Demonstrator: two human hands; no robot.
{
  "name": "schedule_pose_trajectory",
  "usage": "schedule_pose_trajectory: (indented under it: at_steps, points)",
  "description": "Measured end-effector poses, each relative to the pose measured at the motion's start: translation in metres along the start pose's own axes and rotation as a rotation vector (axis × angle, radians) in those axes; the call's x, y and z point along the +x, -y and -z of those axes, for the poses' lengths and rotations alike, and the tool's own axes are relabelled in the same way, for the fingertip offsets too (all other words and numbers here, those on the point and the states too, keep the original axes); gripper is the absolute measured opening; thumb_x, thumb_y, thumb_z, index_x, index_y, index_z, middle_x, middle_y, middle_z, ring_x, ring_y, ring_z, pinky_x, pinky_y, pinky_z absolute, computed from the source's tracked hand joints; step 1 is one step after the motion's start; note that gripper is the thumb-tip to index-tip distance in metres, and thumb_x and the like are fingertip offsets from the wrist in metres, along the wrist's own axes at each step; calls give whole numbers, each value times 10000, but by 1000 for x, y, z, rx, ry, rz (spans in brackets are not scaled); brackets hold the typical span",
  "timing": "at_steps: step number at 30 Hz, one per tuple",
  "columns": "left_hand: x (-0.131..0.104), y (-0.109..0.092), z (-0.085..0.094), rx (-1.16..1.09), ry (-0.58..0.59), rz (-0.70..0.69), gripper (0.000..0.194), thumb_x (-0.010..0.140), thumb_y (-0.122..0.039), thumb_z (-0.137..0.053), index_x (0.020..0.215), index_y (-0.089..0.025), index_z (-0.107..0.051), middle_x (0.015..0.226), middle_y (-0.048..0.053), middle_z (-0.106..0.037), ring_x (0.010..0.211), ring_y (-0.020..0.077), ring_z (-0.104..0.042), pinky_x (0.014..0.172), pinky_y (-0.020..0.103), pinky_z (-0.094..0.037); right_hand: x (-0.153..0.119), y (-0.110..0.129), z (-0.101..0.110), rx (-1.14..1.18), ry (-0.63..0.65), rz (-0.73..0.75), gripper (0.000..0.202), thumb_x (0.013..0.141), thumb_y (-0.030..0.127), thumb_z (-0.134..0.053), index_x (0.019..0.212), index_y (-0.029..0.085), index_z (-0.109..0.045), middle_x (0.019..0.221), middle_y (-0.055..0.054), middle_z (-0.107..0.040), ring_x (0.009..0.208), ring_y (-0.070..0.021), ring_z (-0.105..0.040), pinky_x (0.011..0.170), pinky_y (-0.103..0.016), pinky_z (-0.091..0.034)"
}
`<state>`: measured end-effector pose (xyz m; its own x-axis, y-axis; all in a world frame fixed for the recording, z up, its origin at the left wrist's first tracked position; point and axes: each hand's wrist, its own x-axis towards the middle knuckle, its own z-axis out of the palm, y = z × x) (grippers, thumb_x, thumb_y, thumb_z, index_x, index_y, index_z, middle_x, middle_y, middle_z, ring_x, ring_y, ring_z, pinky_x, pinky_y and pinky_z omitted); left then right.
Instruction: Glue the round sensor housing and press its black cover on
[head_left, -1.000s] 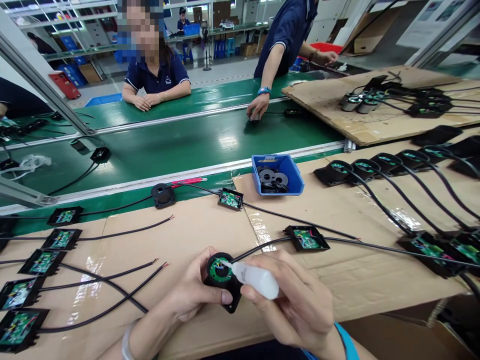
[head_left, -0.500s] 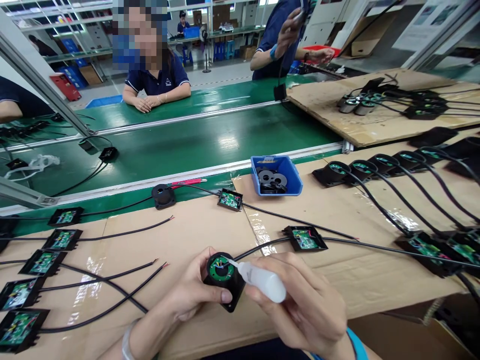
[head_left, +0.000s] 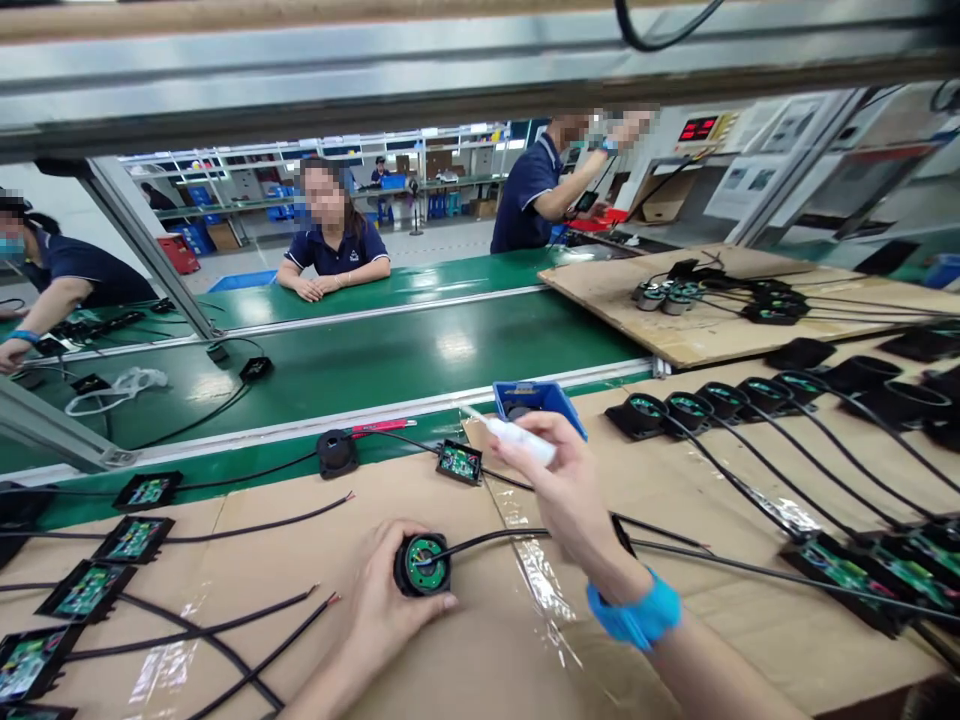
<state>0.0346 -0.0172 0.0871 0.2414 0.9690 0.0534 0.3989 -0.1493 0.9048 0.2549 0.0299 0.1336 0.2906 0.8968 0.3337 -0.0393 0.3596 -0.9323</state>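
Up front, the cardboard-covered bench [head_left: 420, 690] carries the work: near its front edge the left hand [head_left: 386, 610] clamps a round black housing [head_left: 421, 565], while the right hand [head_left: 562, 480], raised mid-bench, grips a white squeeze bottle [head_left: 517, 437].

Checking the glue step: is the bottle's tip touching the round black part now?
Apart. The head view shows the right hand holding the bottle raised near the blue bin, clear of the round part in the left hand.

Blue bin [head_left: 559, 402] half behind right hand [head_left: 559, 480]
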Motion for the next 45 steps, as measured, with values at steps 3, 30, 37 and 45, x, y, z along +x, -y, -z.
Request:
schedule_pose_trajectory:
  at_steps: [3, 30, 37, 45]
  points:
    - [0, 3, 0, 98, -39, 62, 438, 604, -222, -851, 982, -235, -631, 1072, 74, -671, 1061, 343, -578, 933, 457, -433, 43, -30, -24, -88, 93, -43, 365, 792, 392, -773, 1033, 169, -614, 955, -46, -706, 912, -192, -711, 868, -368, -585]
    - [0, 15, 31, -48, -68, 42, 559, 789, -563, -713, 1253, -266, -625, 1370, 123, -611, 1316, 392, -497, 1107, 545, -373, 78, -21, 71, -1294, 333, -47, 175, 922, 308, -684, 912, 136, -657, 932, -26, -679, 866, -163, -664, 815, -366, -565]
    - [6, -7, 52, -133, -216, -33, 369, 936, -506, -590, 1174, -257, -723, 1297, 95, -661, 1213, 296, -592, 1029, 392, -478, 45, -3, 80, -1210, 261, 150, 152, 917, 175, -615, 976, 150, -753, 954, -119, -732, 819, -216, -707, 764, -353, -571]
    - [8, -60, 59, -283, 411, -134, 445, 1002, -450, -528, 1431, -330, -517, 1490, 56, -532, 1324, 280, -555, 1099, 422, -475, -27, 28, -2, -398, 614, 544, 240, 975, 154, -558, 1150, 194, -717, 980, -60, -738, 886, -140, -720, 785, -220, -604]
